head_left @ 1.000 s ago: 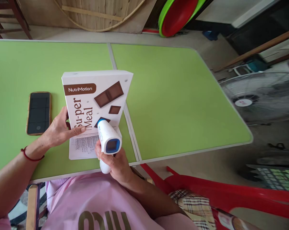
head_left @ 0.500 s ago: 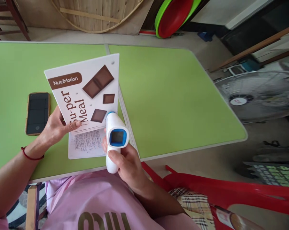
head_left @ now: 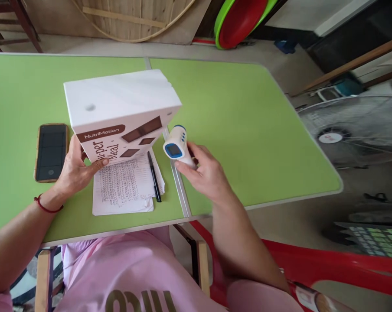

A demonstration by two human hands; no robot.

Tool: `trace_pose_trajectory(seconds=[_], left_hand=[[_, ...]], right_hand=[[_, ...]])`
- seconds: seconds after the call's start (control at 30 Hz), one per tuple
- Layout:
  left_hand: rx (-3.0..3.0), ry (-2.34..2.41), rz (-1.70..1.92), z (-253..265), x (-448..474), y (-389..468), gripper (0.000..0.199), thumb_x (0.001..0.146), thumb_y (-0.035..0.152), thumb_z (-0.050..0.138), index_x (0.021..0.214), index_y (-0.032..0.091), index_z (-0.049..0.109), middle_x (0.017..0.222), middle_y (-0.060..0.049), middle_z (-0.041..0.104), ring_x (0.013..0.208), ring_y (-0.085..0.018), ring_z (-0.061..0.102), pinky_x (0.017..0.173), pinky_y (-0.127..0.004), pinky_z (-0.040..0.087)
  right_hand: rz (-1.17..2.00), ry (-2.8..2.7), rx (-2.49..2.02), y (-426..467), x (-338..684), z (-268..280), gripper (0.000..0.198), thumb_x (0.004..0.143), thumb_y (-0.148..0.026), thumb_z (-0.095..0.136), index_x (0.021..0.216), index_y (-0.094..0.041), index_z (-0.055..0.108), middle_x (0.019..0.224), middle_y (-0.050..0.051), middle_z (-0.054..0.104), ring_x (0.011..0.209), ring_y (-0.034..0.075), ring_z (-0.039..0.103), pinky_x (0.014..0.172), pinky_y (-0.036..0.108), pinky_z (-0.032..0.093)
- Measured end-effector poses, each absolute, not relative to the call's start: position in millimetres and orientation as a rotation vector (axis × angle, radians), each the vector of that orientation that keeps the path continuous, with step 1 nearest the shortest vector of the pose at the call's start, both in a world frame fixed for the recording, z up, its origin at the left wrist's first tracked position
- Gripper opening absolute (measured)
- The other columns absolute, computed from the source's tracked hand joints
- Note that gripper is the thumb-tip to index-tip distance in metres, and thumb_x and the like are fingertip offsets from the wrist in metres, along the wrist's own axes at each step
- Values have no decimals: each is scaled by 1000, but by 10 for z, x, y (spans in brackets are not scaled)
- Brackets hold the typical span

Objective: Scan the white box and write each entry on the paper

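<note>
My left hand (head_left: pixel 77 167) grips the lower left of a white and brown "NutriMotion" meal box (head_left: pixel 124 99), its thumb across the front. The box is tilted, so its blank white side faces up and the chocolate pictures face me. In my right hand (head_left: pixel 207 171) is a white infrared thermometer (head_left: pixel 179 147) with a blue-framed screen, held by its handle to the right of the box. Sheets of handwritten paper (head_left: pixel 121 195) lie below the box, partly hidden by it. A black pen (head_left: pixel 155 177) rests on them.
A phone (head_left: pixel 51 151) in a brown-edged case lies left of my left hand. The green table (head_left: pixel 248 130) has a metal seam (head_left: pixel 179 190) beside the papers. Beyond its right edge stands a fan (head_left: pixel 332 134). A red plastic chair (head_left: pixel 313 255) is at the lower right.
The box has tipped so its white side shows on top. My right hand moved the thermometer up and right, away from the box front, uncovering the pen and more of the papers.
</note>
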State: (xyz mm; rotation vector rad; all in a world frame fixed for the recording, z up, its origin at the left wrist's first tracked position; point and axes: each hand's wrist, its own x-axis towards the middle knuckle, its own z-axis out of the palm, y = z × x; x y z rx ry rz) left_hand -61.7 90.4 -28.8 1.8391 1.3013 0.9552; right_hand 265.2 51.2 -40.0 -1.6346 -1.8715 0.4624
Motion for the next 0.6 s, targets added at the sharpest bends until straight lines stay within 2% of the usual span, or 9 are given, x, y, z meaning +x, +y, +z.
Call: trace_pose_trajectory(seconds=[0.1, 0.27, 0.43, 0.6], left_hand=[[1872, 1310, 962, -327, -616, 932, 49, 84, 57, 69, 111, 17, 58, 117, -12, 61, 123, -34, 51, 99, -51, 51], [1950, 1341, 926, -370, -641, 952, 46, 87, 54, 66, 115, 19, 57, 116, -12, 61, 122, -35, 52, 102, -55, 48], [1976, 1388, 897, -419, -685, 967, 37, 89, 49, 64, 108, 18, 60, 110, -11, 63, 117, -34, 54, 101, -55, 47], [1956, 1385, 889, -415, -697, 964, 34, 89, 45, 65, 109, 18, 60, 114, -10, 62, 123, -34, 52, 106, -55, 44]], right_hand=[[305, -1990, -1721, 629, 2772, -554, 44, 86, -36, 60, 125, -17, 60, 118, 16, 66, 104, 31, 63, 83, 51, 57], [156, -2070, -1728, 689, 2709, -606, 45, 85, -32, 61, 127, -15, 59, 116, 18, 67, 104, 32, 62, 82, 50, 58], [124, -2131, -1759, 698, 2667, -646, 42, 87, -31, 58, 126, -16, 59, 112, 17, 66, 100, 33, 61, 80, 51, 57], [102, -2163, -1778, 705, 2675, -652, 45, 87, -35, 60, 127, -14, 59, 115, 20, 62, 104, 34, 59, 82, 53, 57]])
